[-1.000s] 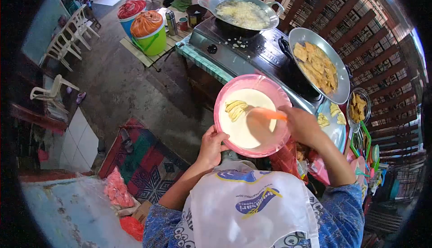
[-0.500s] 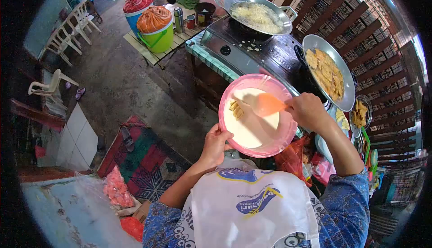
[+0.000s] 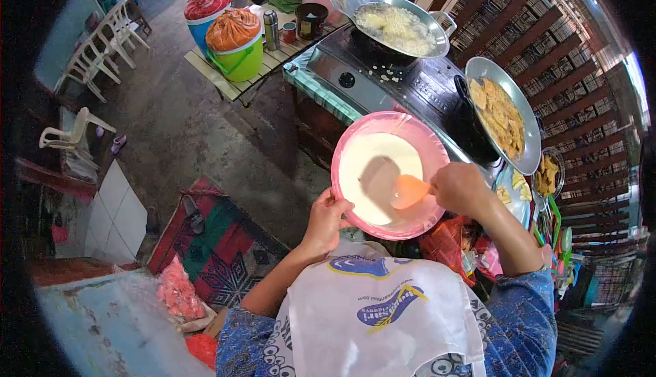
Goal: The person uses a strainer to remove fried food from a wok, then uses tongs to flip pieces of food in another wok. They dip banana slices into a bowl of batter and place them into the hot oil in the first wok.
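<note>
A pink bowl (image 3: 343,221) of pale, creamy batter (image 3: 365,165) sits in front of my apron, tilted slightly. My left hand (image 3: 328,221) grips its near-left rim, thumb on top. In my right hand (image 3: 459,189) is an orange ladle (image 3: 408,191), its handle hidden in my closed fingers. The ladle's head dips into the batter on the right side of the bowl and casts a shadow there. No food piece shows on the batter's surface now.
Beyond the bowl is a stove (image 3: 383,86) with one wok (image 3: 403,25) of bubbling food and another wok (image 3: 502,114) of golden frying pieces. Fried pieces fill a strainer (image 3: 548,175) at right. Lidded buckets (image 3: 236,56) stand on a low slatted table (image 3: 205,76); white chairs (image 3: 85,66) line the left wall.
The yellowish piece seen in the batter is out of sight. My right hand has shifted slightly down and right with the ladle, while my left hand keeps its hold.
</note>
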{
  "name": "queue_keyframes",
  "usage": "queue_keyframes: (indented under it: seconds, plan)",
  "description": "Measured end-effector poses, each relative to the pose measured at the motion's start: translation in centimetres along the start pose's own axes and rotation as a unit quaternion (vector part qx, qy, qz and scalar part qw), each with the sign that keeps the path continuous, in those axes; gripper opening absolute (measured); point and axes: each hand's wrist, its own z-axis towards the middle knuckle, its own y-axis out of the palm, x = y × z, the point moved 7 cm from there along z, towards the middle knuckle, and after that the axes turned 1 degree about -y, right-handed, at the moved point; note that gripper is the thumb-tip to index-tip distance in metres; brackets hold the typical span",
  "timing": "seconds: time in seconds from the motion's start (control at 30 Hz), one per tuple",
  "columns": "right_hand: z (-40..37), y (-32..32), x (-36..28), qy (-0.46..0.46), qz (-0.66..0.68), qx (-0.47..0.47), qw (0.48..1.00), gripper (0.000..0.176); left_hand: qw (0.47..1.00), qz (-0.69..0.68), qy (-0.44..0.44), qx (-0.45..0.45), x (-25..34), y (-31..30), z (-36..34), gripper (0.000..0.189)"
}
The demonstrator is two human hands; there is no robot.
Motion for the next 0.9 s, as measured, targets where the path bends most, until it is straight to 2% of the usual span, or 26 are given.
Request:
queue_keyframes:
  seconds: [0.07, 0.1, 0.13, 0.23, 0.3, 0.43, 0.5, 0.57, 0.63, 0.73, 0.9]
  plan:
    - [0.9, -0.4, -1.1, -0.038, 0.037, 0.097, 0.994, 0.018, 1.0, 0.0, -0.002, -0.003, 0.1, 0.0, 0.2, 0.028]
    - [1.0, -0.9, -0.3, 0.007, 0.072, 0.104, 0.992, 0.019, 1.0, 0.001, -0.003, -0.005, 0.1, 0.0, 0.3, 0.028]
    - [1.1, -1.3, 0.0, 0.007, 0.073, 0.104, 0.992, 0.019, 1.0, 0.002, -0.004, -0.005, 0.2, 0.0, 0.3, 0.028]
    - [0.7, -2.8, 2.3, 0.073, 0.088, 0.21, 0.971, 0.016, 1.0, -0.014, -0.013, -0.009, 0.7, 0.1, 0.3, 0.022]
    - [1.2, -1.5, 3.4, 0.088, 0.081, 0.207, 0.971, 0.016, 1.0, 0.008, -0.012, -0.011, 0.8, 0.1, 0.4, 0.03]
    - [2.5, 0.9, 3.5, 0.091, 0.109, 0.198, 0.97, 0.018, 1.0, 0.021, -0.016, -0.016, 0.8, 0.0, 0.6, 0.03]
    - [2.4, 0.9, 3.6, 0.083, 0.127, 0.199, 0.968, 0.018, 1.0, 0.003, -0.017, -0.009, 1.2, 0.2, 0.6, 0.021]
    - [2.2, 0.5, 3.5, 0.075, 0.144, 0.2, 0.966, 0.019, 1.0, 0.005, -0.019, -0.01, 1.2, 0.1, 0.8, 0.02]
    - [2.1, 0.6, 3.9, 0.116, 0.18, 0.148, 0.966, 0.02, 1.0, 0.006, -0.022, -0.012, 1.2, 0.0, 0.9, 0.02]
    - [3.3, 2.4, 3.4, 0.114, 0.176, 0.139, 0.968, 0.022, 1.0, 0.009, -0.024, -0.015, 1.2, 0.0, 1.0, 0.021]
    - [2.6, 1.1, 3.3, 0.137, 0.138, 0.119, 0.974, 0.024, 0.999, 0.02, -0.024, -0.005, 1.2, -0.8, 1.1, 0.02]
